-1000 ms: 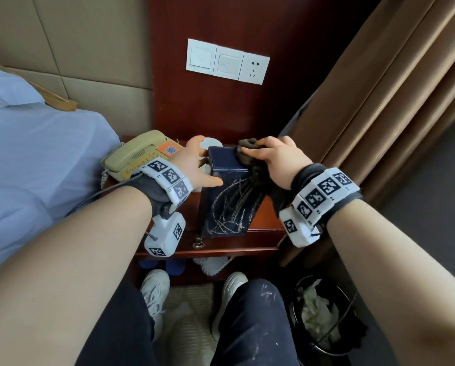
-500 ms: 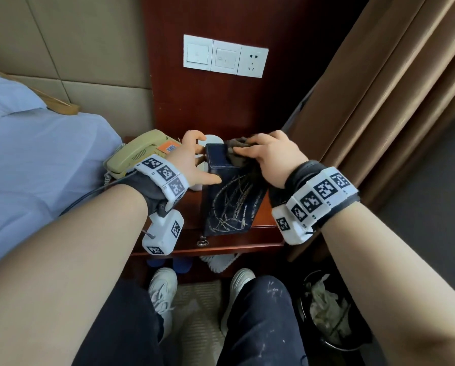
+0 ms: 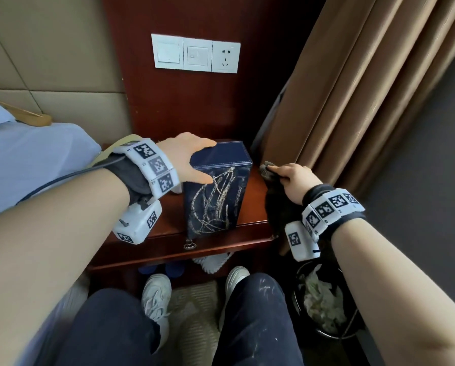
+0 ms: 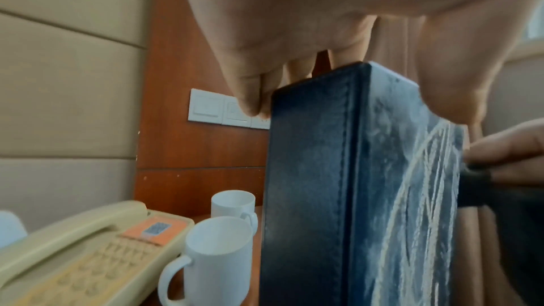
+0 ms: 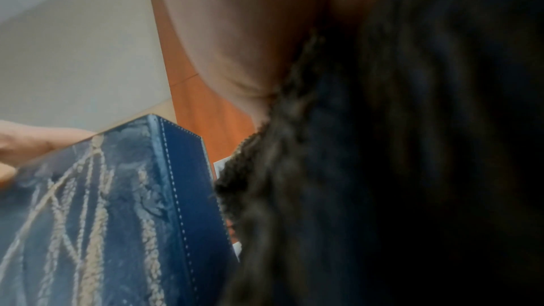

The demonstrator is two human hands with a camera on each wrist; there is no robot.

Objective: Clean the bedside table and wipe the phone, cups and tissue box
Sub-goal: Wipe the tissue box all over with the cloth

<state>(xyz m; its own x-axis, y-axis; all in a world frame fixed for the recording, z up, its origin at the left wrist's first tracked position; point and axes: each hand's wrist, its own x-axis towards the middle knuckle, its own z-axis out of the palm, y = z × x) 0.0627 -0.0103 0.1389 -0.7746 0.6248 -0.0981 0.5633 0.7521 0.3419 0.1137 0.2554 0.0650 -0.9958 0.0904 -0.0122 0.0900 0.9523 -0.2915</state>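
A dark blue tissue box point(image 3: 215, 199) with a gold line pattern stands on end on the red-brown bedside table point(image 3: 168, 233). My left hand point(image 3: 205, 162) grips its top left corner, fingers over the top and thumb on the patterned front. Right of the box, my right hand point(image 3: 276, 171) pinches a dark cloth point(image 3: 276, 207) that hangs down beside the box's right side. In the left wrist view, a beige phone point(image 4: 88, 253) and two white cups point(image 4: 217, 255) point(image 4: 232, 204) sit left of the box point(image 4: 353, 194). The right wrist view shows the box point(image 5: 103, 218) beside the cloth point(image 5: 382, 171).
A brown curtain point(image 3: 353, 101) hangs close against the table's right side. On the floor at the right a black bin point(image 3: 324, 307) holds crumpled paper. The bed point(image 3: 23, 159) borders the left. White switches and a socket point(image 3: 196, 54) sit on the wood panel behind.
My right hand has taken the cloth off the box's top and down to its right side. My left hand has shifted from the box's left side up onto its top corner.
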